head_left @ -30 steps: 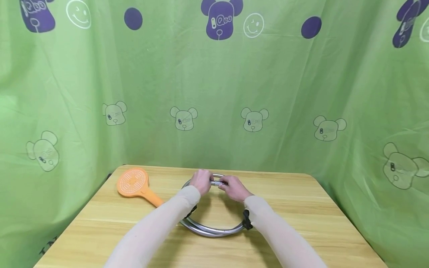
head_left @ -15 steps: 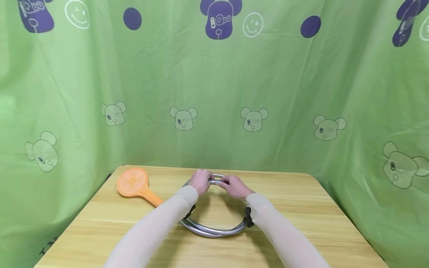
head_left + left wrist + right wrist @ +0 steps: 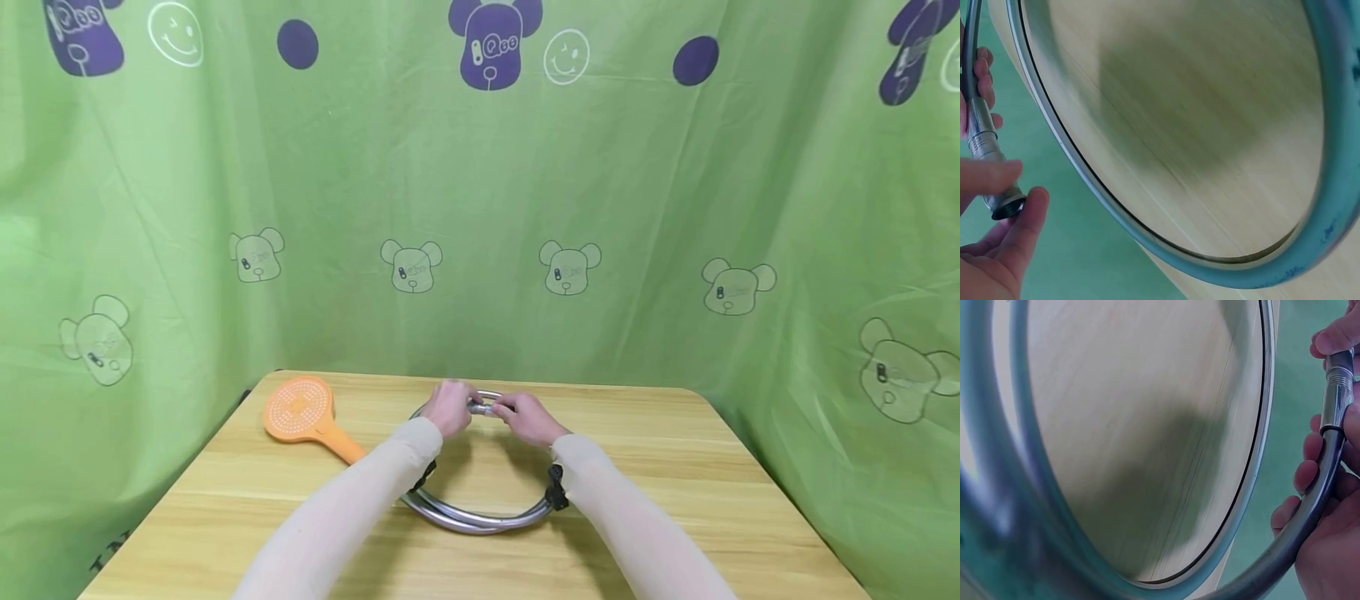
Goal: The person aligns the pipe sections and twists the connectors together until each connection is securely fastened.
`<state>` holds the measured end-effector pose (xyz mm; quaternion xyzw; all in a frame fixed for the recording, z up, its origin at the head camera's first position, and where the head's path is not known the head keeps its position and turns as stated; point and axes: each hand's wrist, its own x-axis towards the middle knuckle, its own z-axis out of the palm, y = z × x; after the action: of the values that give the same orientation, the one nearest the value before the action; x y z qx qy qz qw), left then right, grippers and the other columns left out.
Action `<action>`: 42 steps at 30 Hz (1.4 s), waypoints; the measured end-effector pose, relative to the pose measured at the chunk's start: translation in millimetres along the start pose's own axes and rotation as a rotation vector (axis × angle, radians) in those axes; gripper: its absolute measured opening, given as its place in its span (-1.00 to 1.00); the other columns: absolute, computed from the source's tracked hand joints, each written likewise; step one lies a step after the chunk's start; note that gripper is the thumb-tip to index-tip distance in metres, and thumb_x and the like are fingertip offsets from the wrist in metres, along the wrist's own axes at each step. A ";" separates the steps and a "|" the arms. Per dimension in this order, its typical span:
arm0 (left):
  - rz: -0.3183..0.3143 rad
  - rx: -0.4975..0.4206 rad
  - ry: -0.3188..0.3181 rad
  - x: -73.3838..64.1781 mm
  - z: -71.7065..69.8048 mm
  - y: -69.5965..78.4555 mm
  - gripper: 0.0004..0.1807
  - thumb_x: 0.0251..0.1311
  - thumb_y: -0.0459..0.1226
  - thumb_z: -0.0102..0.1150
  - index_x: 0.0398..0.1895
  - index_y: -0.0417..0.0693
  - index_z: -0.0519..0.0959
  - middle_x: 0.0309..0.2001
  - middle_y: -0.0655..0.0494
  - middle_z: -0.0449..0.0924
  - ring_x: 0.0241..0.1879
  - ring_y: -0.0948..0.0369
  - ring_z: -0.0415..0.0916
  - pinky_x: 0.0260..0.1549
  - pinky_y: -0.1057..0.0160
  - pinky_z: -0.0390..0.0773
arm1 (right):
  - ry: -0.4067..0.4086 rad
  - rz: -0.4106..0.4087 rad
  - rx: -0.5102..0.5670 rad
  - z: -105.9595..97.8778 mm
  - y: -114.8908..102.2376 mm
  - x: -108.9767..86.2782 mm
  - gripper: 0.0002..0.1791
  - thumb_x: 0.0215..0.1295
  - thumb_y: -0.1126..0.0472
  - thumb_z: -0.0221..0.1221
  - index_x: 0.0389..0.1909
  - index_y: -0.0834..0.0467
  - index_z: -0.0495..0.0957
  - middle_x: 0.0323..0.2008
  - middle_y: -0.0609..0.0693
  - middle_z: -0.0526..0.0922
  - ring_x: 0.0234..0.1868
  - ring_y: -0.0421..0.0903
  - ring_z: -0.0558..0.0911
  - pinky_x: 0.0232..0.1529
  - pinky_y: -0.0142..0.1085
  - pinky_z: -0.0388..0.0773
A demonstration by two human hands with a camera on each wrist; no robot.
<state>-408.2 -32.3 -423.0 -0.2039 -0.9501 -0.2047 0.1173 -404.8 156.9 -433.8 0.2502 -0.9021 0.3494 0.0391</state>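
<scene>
A silver shower hose [image 3: 480,523] lies in a loose coil at the middle of the table, its far end raised off the wood. My left hand [image 3: 450,408] pinches the metal connector [image 3: 481,408] at that end between thumb and finger. In the left wrist view the open, flared mouth of the connector [image 3: 1009,205] shows beside the fingertips. Just behind the connector, my right hand [image 3: 531,419] grips the hose, and its curled fingers wrap the tube [image 3: 1316,506] in the right wrist view. An orange shower head [image 3: 298,408] lies face up on the left; my left forearm hides its handle end.
Wood-grain table [image 3: 675,467] lies under everything, with its far edge just beyond the hands. A green printed curtain [image 3: 487,183] encloses the back and both sides. Black wrist mounts [image 3: 556,487] sit close to the coil.
Fingers of my right hand have shifted slightly on the connector, and the right wrist sits a touch farther right. My left hand keeps its hold. The shower head lies where it was.
</scene>
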 end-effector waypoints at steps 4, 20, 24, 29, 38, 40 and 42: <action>0.031 0.000 -0.015 0.6 -1.1 -2.2 -0.49 -0.10 -0.58 0.21 -0.10 0.07 0.77 -0.04 0.02 0.74 -0.03 0.07 0.64 -0.06 0.16 0.66 | 0.002 0.036 0.032 -0.2 1.5 0.2 -0.80 0.50 0.21 0.09 -0.28 0.22 0.61 -0.58 -0.09 0.39 -0.57 -0.20 0.31 -0.55 -0.38 0.25; 0.042 -0.013 -0.015 -1.3 -4.2 -1.5 -0.52 -0.07 -0.60 0.23 -0.14 0.06 0.78 -0.08 0.03 0.75 -0.05 0.07 0.65 0.01 0.13 0.65 | 0.004 0.076 0.071 0.1 -3.1 -2.6 -0.85 0.33 0.19 0.28 -0.35 0.20 0.61 -0.49 -0.04 0.53 -0.46 -0.16 0.41 -0.43 -0.34 0.37; 0.048 -0.022 -0.005 -0.7 -6.1 -1.2 -0.52 -0.06 -0.60 0.21 -0.14 0.06 0.77 -0.11 0.03 0.76 -0.08 0.08 0.67 -0.01 0.14 0.66 | 0.014 0.089 0.105 -2.0 -2.9 -3.4 -0.87 0.26 0.27 0.31 -0.26 0.18 0.56 -0.44 -0.02 0.53 -0.42 -0.13 0.43 -0.35 -0.31 0.40; 0.058 -0.027 0.001 1.2 -8.6 -1.3 -0.47 -0.10 -0.64 0.18 -0.12 0.06 0.75 -0.13 0.03 0.76 -0.13 0.10 0.66 -0.08 0.18 0.67 | 0.038 0.082 0.125 -4.1 -1.9 -2.1 -0.81 0.24 0.26 0.35 -0.26 0.18 0.51 -0.42 -0.01 0.53 -0.39 -0.12 0.45 -0.31 -0.29 0.43; 0.084 -0.010 0.016 0.7 -8.2 -3.9 -0.52 -0.11 -0.64 0.20 -0.19 0.04 0.72 -0.20 0.07 0.75 -0.18 0.12 0.66 -0.11 0.18 0.67 | -0.023 -0.001 0.051 -7.4 -2.7 0.9 -0.89 0.34 0.19 0.28 -0.31 0.17 0.65 -0.48 -0.04 0.55 -0.43 -0.17 0.43 -0.40 -0.33 0.40; 0.088 -0.006 0.025 0.4 -7.9 -4.4 -0.53 -0.12 -0.64 0.20 -0.20 0.04 0.72 -0.19 0.06 0.75 -0.18 0.12 0.66 -0.12 0.18 0.67 | -0.041 -0.010 0.034 -8.0 -2.7 1.3 -0.86 0.37 0.16 0.25 -0.29 0.15 0.69 -0.52 -0.08 0.51 -0.48 -0.20 0.40 -0.45 -0.36 0.38; 0.090 0.001 0.029 -0.1 -7.7 -4.5 -0.53 -0.12 -0.64 0.20 -0.21 0.04 0.72 -0.19 0.06 0.75 -0.18 0.13 0.66 -0.12 0.18 0.67 | -0.054 -0.021 0.025 -8.2 -2.1 1.8 -0.82 0.41 0.13 0.22 -0.27 0.14 0.72 -0.57 -0.11 0.45 -0.53 -0.23 0.36 -0.51 -0.38 0.33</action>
<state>-409.0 -39.4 -417.7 -0.2435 -0.9382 -0.2018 0.1404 -406.2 160.1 -425.9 0.2695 -0.8956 0.3535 0.0151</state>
